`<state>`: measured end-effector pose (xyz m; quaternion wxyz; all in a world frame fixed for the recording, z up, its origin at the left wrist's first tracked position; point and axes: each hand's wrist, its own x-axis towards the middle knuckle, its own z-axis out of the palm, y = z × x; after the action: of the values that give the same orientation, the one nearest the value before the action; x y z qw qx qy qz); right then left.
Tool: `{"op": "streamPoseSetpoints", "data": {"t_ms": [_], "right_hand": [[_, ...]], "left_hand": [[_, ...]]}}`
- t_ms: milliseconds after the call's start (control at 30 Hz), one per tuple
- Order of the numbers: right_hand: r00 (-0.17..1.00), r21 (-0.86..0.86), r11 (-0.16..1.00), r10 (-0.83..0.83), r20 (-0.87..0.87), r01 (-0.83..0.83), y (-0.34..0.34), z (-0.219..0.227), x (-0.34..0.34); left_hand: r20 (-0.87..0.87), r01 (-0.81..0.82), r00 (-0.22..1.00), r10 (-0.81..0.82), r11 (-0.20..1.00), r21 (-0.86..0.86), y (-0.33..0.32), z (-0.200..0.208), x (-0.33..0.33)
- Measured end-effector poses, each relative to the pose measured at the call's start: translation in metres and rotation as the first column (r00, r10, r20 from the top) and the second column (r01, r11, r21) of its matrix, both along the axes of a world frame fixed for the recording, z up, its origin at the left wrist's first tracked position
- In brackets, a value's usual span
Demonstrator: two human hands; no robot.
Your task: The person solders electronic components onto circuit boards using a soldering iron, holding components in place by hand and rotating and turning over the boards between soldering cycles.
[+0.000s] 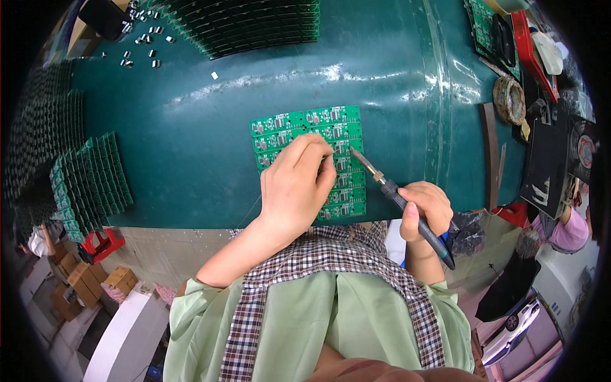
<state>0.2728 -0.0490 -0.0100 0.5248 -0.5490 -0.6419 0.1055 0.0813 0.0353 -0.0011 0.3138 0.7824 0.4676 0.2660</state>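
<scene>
A green panel of circuit boards (334, 116), set in two columns, lies flat near the table's front edge. My right hand (426, 207) is wrapped round the dark handle of a soldering iron (389, 189). The iron's tip points up and left, at or just above a board in the right column. Over the middle of the panel, my left hand (296, 175) is closed in a pinch, its fingertips close to the iron's tip. A thin strand of solder wire (252, 211) trails below that hand. The left palm hides part of the left column.
Racked green boards (267, 25) stand at the table's far edge, with more stacks (95, 181) at the left. Small metal parts (153, 30) lie scattered far left. A tape roll (509, 100) and dark bar (489, 153) sit at right. Another person's pink sleeve (569, 230) shows beyond.
</scene>
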Motion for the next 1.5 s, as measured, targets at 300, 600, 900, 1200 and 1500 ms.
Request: {"op": "streamPoseSetpoints", "data": {"t_ms": [300,600,900,1200,1500], "right_hand": [[0.998,-0.014,0.999,0.052,0.017,-0.052,0.003,0.001,-0.001],[0.999,-0.023,0.999,0.046,0.018,-0.046,0.003,0.000,-0.001],[0.997,0.002,0.998,0.064,0.040,-0.064,0.000,-0.001,-0.004],[0.998,0.041,0.999,0.033,0.052,-0.035,-0.011,0.001,-0.004],[0.999,0.002,1.000,-0.009,-0.039,0.010,-0.023,-0.006,-0.005]], "left_hand": [[0.003,-0.040,0.999,0.040,0.999,0.012,-0.002,-0.004,0.004],[-0.029,-0.015,0.999,0.018,0.996,0.090,-0.002,-0.008,0.006],[-0.084,0.019,0.996,-0.015,0.999,0.047,-0.005,-0.006,0.007],[-0.068,0.019,0.998,-0.018,0.999,0.027,-0.010,-0.001,0.000],[-0.037,0.024,0.999,-0.021,0.995,0.096,-0.020,0.001,-0.004]]}}
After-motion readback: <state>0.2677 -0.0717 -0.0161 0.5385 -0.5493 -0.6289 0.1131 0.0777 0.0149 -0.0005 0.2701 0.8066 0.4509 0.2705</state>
